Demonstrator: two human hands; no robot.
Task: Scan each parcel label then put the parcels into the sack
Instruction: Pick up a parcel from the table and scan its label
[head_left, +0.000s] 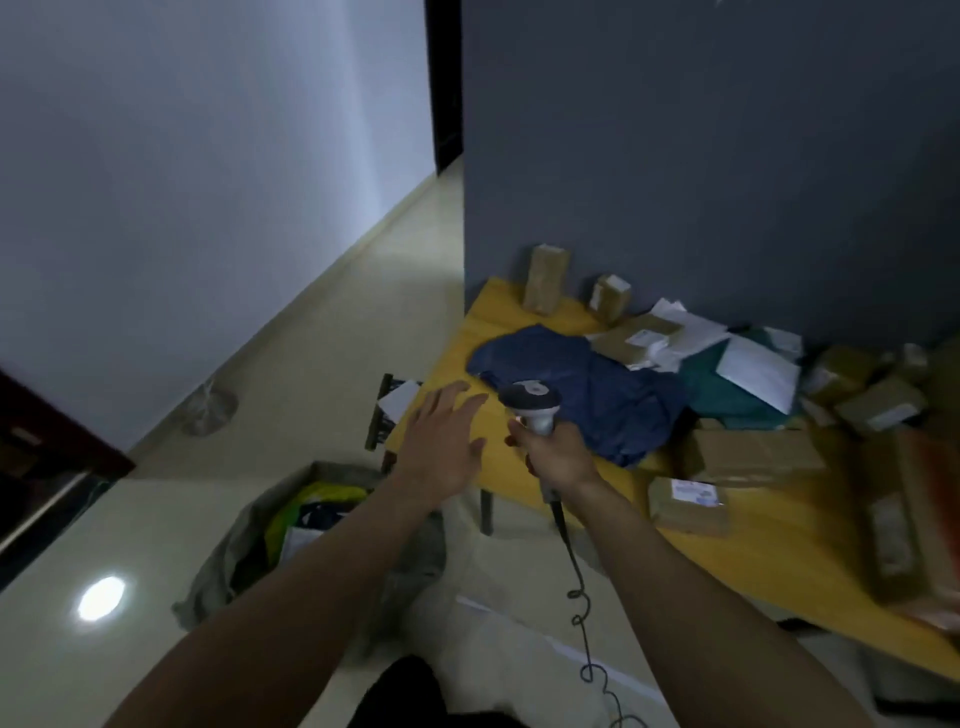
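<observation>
My right hand (560, 453) grips the handle of a grey barcode scanner (531, 404), whose head points up toward a dark blue soft parcel (597, 384) on the yellow table (769, 551). My left hand (441, 441) hovers open with fingers spread over the table's left corner, holding nothing. Several brown taped parcels lie on the table, among them a small labelled one (688, 505) near the front edge and a larger box (753, 457). The grey sack (244, 525) stands open on the floor below my left forearm, with a green and a dark parcel inside.
A green bag (722, 387) and white envelopes (758, 371) lie against the grey wall. Two brown boxes (545, 278) stand upright at the back. The scanner's coiled cable (584, 618) hangs toward the floor. A chair (382, 415) is at the table's left end.
</observation>
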